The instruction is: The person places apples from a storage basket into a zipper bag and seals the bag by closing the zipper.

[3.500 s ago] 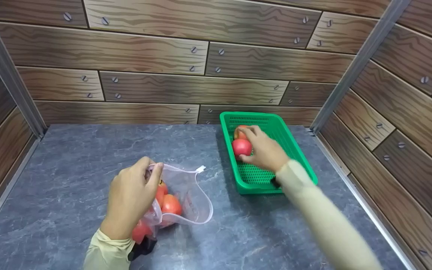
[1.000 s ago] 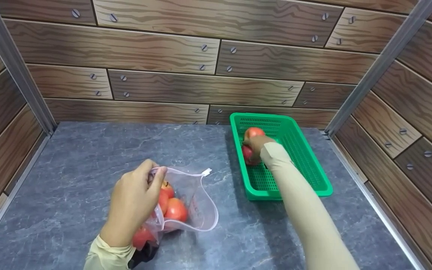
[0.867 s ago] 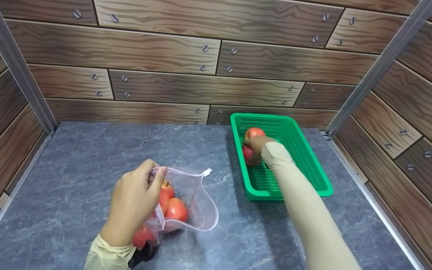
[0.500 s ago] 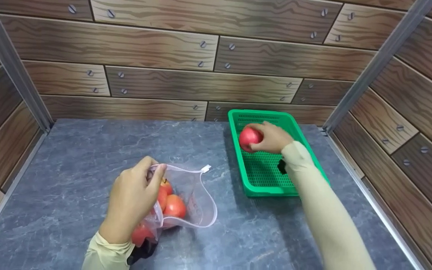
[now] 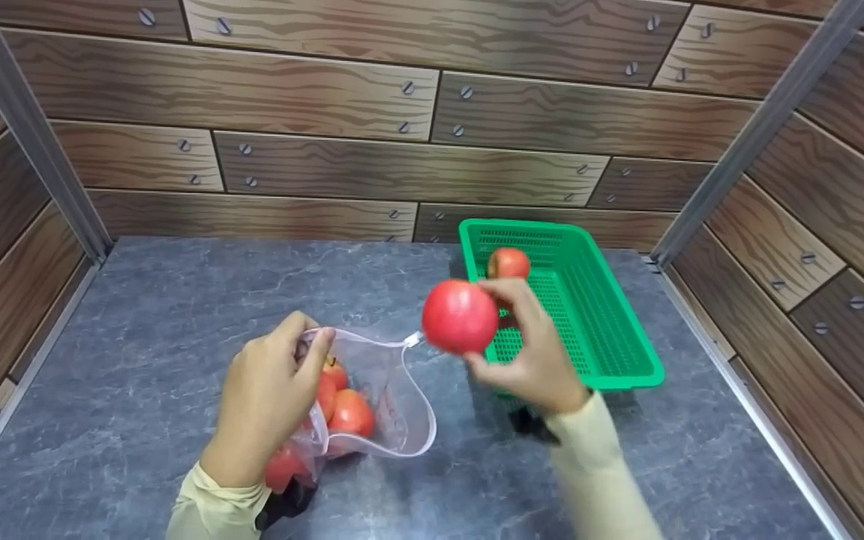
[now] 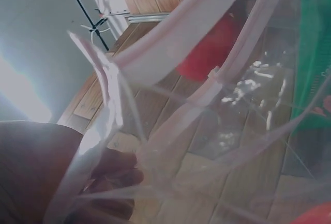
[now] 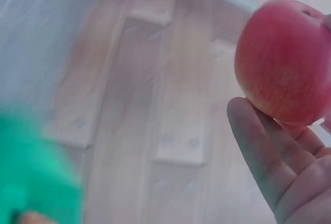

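Observation:
My right hand [image 5: 537, 364] grips a red apple [image 5: 460, 317] between thumb and fingers, in the air between basket and bag. The right wrist view shows the same apple [image 7: 284, 61] against my fingertips. My left hand [image 5: 263, 397] pinches the rim of a clear slider zip bag [image 5: 413, 405], whose mouth gapes toward the right. Several red apples [image 5: 352, 412] lie in the bag, partly hidden behind the left hand. In the left wrist view the held apple [image 6: 212, 50] appears beyond the bag's pinkish zip edges [image 6: 160, 61].
A green perforated basket [image 5: 631, 381] stands at the back right, with one apple [image 5: 511, 262] at its far left. The grey marbled tabletop [image 5: 177, 300] is bounded by wood-patterned walls [image 5: 312, 165] and metal corner posts [image 5: 747, 135].
My right hand has lifted an apple out of the basket and carried it left and nearer, toward the bag. One apple stays in the basket. The left hand keeps its grip on the bag.

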A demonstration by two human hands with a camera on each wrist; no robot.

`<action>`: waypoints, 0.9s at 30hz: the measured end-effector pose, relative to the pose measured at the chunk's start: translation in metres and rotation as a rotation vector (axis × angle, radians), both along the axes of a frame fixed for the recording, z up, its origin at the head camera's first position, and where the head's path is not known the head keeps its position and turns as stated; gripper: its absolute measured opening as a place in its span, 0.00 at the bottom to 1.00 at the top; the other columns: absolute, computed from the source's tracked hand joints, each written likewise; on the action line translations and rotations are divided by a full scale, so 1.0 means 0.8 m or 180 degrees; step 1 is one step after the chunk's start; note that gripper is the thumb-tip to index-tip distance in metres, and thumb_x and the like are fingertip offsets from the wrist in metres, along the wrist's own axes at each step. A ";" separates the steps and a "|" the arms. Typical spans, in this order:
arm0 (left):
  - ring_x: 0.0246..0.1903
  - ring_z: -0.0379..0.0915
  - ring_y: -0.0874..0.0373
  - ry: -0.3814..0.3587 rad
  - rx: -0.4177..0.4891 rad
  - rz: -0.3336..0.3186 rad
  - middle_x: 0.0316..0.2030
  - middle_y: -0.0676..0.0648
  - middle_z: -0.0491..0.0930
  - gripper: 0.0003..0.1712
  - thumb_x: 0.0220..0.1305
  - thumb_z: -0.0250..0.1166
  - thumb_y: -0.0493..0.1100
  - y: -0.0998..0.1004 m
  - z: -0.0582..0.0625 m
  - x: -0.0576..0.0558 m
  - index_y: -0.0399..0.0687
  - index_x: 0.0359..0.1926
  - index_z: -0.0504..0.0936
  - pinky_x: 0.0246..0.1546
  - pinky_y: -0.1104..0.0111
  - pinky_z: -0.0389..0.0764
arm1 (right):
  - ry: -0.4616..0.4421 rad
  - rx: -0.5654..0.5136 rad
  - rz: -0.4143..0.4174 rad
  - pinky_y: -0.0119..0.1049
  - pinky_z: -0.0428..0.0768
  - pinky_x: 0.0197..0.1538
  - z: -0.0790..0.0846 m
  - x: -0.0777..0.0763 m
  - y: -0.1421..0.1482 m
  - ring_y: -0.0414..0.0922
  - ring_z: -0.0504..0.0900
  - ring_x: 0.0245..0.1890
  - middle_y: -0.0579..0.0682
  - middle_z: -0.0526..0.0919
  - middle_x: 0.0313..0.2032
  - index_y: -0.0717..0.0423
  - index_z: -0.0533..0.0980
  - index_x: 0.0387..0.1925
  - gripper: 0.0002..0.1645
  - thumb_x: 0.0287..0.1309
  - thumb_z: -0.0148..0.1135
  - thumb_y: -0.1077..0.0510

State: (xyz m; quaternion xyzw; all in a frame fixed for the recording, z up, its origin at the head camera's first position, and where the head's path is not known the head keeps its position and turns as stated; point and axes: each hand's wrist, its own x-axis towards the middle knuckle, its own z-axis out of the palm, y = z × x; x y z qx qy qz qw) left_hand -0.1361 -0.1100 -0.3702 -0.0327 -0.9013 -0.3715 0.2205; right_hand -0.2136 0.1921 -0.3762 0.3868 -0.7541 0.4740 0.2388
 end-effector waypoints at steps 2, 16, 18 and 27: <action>0.19 0.63 0.56 0.0014 0.0005 -0.0013 0.17 0.54 0.67 0.08 0.71 0.67 0.45 0.000 0.001 -0.001 0.49 0.34 0.81 0.24 0.63 0.64 | 0.0187 -0.0097 0.0096 0.39 0.86 0.47 0.001 0.015 -0.006 0.50 0.80 0.53 0.58 0.78 0.55 0.64 0.73 0.61 0.45 0.35 0.79 0.63; 0.18 0.61 0.60 0.0036 0.0014 -0.0010 0.17 0.56 0.67 0.09 0.71 0.68 0.46 0.000 0.000 0.001 0.50 0.33 0.81 0.23 0.65 0.64 | 0.0988 0.0098 -0.0216 0.35 0.83 0.51 0.014 0.059 -0.018 0.52 0.81 0.50 0.60 0.81 0.51 0.67 0.75 0.57 0.41 0.50 0.76 0.43; 0.18 0.61 0.59 0.0016 0.0015 -0.0011 0.17 0.56 0.67 0.08 0.71 0.68 0.46 0.000 -0.001 0.002 0.50 0.34 0.81 0.23 0.65 0.64 | 0.1019 0.0098 -0.0206 0.36 0.83 0.51 0.014 0.062 -0.019 0.52 0.81 0.50 0.60 0.81 0.50 0.67 0.75 0.57 0.41 0.50 0.76 0.43; 0.19 0.62 0.58 0.0016 -0.0027 0.0014 0.17 0.55 0.67 0.08 0.70 0.68 0.46 -0.001 0.002 0.001 0.50 0.34 0.81 0.24 0.63 0.65 | 0.1174 0.0111 -0.0107 0.37 0.85 0.45 0.009 0.063 -0.028 0.52 0.82 0.47 0.61 0.81 0.49 0.69 0.75 0.56 0.41 0.49 0.76 0.44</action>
